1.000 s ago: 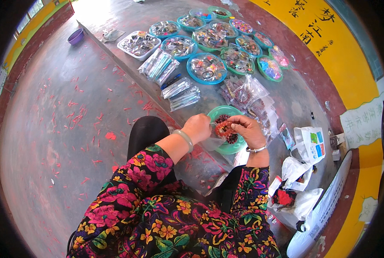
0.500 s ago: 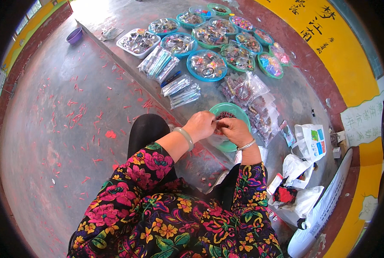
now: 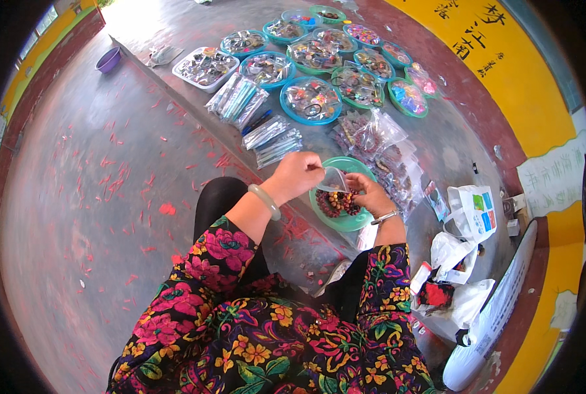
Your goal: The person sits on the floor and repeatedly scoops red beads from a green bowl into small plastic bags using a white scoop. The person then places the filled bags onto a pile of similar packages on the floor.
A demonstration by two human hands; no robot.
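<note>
A clear plastic bag (image 3: 334,178) is stretched between my hands, above a pale green basin (image 3: 347,224). My left hand (image 3: 298,173) pinches one edge of it, with a pale bangle on that wrist. On the other side, the fingers of my right hand (image 3: 370,197) close on the bag and partly hide it. Below the bag lie strings of dark red and yellowish beads (image 3: 336,203) in the basin. Whether my right fingers also touch some beads, I cannot tell.
Beyond the basin lie bagged bead strings (image 3: 378,148) and bundles of slim packets (image 3: 267,134). Several basins, such as a blue basin (image 3: 311,120), hold small packaged goods. White plastic bags (image 3: 454,253) stand at the right; a purple basin (image 3: 108,60) sits far left. Red scraps litter the floor.
My hands were close together over the basin and are now apart, the left moved leftward. The clear bag now shows spread between them, and more beads are visible.
</note>
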